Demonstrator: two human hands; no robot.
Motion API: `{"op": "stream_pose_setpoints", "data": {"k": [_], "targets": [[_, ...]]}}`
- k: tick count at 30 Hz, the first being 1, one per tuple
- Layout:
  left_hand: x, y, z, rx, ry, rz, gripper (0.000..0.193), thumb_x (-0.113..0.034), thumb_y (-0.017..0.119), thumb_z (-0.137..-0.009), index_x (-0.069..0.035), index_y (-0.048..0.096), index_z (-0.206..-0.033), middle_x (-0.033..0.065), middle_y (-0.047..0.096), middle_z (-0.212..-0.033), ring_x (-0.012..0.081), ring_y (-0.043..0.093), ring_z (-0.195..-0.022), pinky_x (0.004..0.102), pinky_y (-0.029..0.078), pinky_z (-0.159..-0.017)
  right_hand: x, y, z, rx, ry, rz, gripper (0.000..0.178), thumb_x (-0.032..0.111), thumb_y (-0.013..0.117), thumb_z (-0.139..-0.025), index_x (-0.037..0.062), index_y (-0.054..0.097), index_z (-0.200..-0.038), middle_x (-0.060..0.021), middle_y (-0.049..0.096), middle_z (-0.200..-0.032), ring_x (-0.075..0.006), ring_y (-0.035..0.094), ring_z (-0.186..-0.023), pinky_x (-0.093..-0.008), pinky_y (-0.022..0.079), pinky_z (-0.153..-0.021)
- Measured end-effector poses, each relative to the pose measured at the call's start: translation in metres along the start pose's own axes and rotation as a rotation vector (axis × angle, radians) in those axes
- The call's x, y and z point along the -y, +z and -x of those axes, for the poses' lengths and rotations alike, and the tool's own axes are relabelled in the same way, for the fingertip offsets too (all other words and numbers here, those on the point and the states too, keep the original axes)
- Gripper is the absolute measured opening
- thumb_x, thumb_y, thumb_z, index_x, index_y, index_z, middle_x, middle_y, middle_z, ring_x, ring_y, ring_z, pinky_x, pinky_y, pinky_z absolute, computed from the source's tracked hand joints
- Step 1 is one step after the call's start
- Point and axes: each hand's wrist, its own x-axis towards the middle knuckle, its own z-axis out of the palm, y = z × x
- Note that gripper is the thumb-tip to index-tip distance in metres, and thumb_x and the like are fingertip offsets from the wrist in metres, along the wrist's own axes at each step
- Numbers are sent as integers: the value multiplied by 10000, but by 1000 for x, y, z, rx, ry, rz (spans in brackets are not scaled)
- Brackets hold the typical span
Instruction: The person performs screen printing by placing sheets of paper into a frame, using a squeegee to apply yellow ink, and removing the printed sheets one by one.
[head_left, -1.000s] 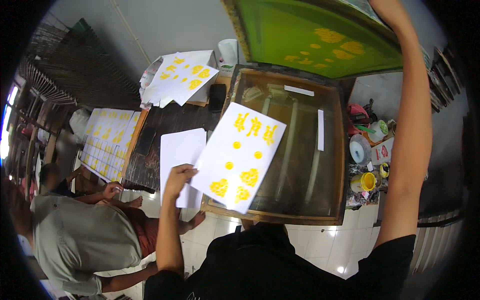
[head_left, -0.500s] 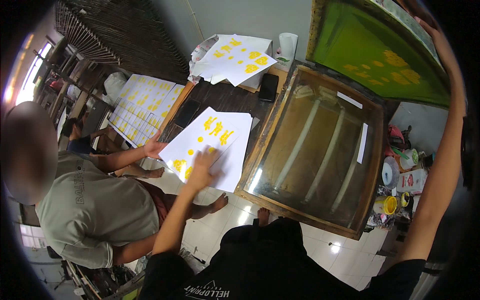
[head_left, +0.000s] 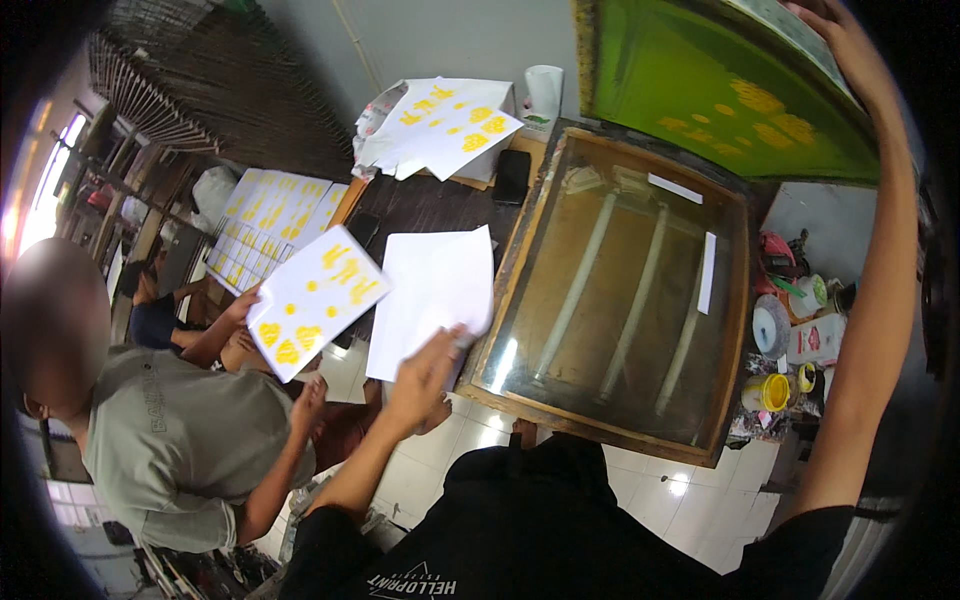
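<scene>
My right hand (head_left: 835, 35) holds the top edge of a raised screen printing frame (head_left: 690, 110), whose green mesh carries a yellow design. My left hand (head_left: 428, 375) is at the near right corner of a stack of blank white paper (head_left: 425, 290), fingers drawn together on the top sheet, whose edge curls up there. Left of the stack, a co-worker's hand (head_left: 240, 305) holds a white sheet printed in yellow (head_left: 318, 300). Below the raised screen lies a wooden-framed glass printing table (head_left: 600, 300) with two white paper strips on it.
Printed sheets (head_left: 460, 120) lie on a wrapped bundle at the back, with a phone (head_left: 512, 178) beside them. More yellow prints (head_left: 270, 215) lie on a rack at left. Yellow ink tubs (head_left: 765, 393) stand at right. The co-worker (head_left: 180, 430) stands close on my left.
The co-worker has taken the printed sheet leftward off the stack, exposing blank paper. My left hand has moved from the print to the stack's near right corner. My right hand still holds the screen up.
</scene>
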Motion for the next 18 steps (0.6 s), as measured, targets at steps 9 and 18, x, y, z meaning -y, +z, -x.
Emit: {"op": "stream_pose_setpoints", "data": {"k": [9, 18], "targets": [[-39, 79, -73, 39, 260, -367, 639, -394, 661, -982, -38, 498, -1487, 260, 484, -1525, 450, 407, -1450, 539, 248, -1238, 12, 0, 14, -23, 115, 139, 399, 265, 731, -883, -44, 693, -1134, -218, 736, -1056, -335, 679, -998, -419, 504, -916], [-80, 210, -248, 330, 307, -777, 885, -769, 374, -971, -225, 235, -1655, 232, 38, -1716, 433, -33, -1583, 597, -2, -1258, -2, -7, 7, 44, 64, 151, 380, 273, 741, -891, -76, 723, -1040, -305, 722, -1023, -407, 703, -982, -463, 527, -887]]}}
